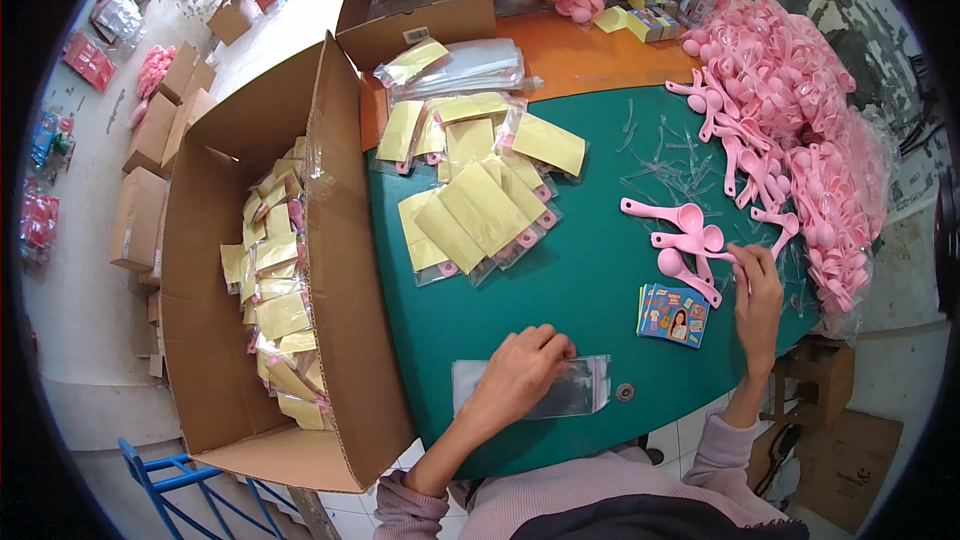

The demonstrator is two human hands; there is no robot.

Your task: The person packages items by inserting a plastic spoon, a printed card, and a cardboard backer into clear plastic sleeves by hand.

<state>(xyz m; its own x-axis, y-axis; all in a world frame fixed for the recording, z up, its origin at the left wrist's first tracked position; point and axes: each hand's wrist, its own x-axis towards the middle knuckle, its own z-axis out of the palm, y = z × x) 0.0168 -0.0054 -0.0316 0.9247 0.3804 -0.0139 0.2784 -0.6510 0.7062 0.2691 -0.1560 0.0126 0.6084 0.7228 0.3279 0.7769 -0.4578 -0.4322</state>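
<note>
Your right hand (757, 290) is nearer the pink spoons (685, 241), just left of its fingertips, handles running mostly left-right; whether its fingers, or your left hand's (522, 370) over the clear bags (580, 395), are clamped cannot be confirmed.

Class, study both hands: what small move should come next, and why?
Probably, the right hand should lift one of the nearby pink spoons: its fingertips are already at a handle end, while the left hand is over a clear plastic bag with no spoon visible in it.
</note>
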